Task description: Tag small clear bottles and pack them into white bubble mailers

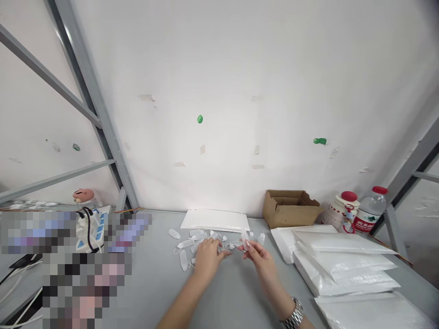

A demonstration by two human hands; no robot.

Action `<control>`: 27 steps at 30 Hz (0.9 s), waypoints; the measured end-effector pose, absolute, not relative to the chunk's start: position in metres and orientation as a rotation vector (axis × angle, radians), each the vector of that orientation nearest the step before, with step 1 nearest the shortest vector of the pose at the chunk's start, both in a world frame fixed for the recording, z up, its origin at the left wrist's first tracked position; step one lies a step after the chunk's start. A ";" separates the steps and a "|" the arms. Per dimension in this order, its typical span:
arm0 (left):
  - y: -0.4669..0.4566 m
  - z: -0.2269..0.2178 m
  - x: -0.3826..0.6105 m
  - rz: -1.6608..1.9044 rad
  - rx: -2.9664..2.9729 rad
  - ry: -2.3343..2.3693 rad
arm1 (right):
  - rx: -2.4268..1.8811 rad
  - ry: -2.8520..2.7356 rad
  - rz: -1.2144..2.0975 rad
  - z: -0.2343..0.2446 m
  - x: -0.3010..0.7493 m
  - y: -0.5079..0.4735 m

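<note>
Several small clear plastic bottles and caps (187, 244) lie scattered on the grey table (157, 278). My left hand (207, 256) rests among them, fingers curled and reaching right toward a small clear piece (229, 246). My right hand (258, 256) pinches one small clear bottle (244, 240) upright between thumb and fingers. A metal watch (294, 315) is on my right wrist. Two more small bottles (261, 237) stand just beyond my right hand.
A flat stack of white sheets (215, 220) lies against the wall. An open cardboard box (290, 208) stands right of it. White padded mailers (343, 265) are piled at right, water bottles (370, 209) behind them. A power strip (91, 226) sits at left.
</note>
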State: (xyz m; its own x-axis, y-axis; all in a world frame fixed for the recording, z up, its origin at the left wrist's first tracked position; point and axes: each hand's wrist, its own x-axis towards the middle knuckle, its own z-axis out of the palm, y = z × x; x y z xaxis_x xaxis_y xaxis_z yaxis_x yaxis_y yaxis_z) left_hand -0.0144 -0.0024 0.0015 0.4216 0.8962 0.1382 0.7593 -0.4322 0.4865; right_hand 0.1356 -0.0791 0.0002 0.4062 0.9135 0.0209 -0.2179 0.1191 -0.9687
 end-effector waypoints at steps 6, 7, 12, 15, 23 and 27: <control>-0.008 -0.003 -0.009 0.416 2.437 1.421 | -1.184 -0.793 0.949 -0.001 0.132 -0.080; -0.008 -0.003 -0.009 0.413 2.443 1.423 | -1.186 -0.796 0.953 0.000 0.132 -0.080; -0.008 -0.002 -0.008 0.420 2.422 1.422 | -1.187 -0.791 0.967 0.002 0.129 -0.081; -0.008 -0.002 -0.007 0.433 2.400 1.389 | -1.185 -0.787 0.974 0.003 0.127 -0.082; -0.009 0.000 -0.008 0.420 2.292 1.359 | -1.224 -0.796 0.972 0.005 0.126 -0.084; -0.010 -0.001 -0.008 0.438 2.288 1.332 | -1.219 -0.795 0.985 0.003 0.125 -0.084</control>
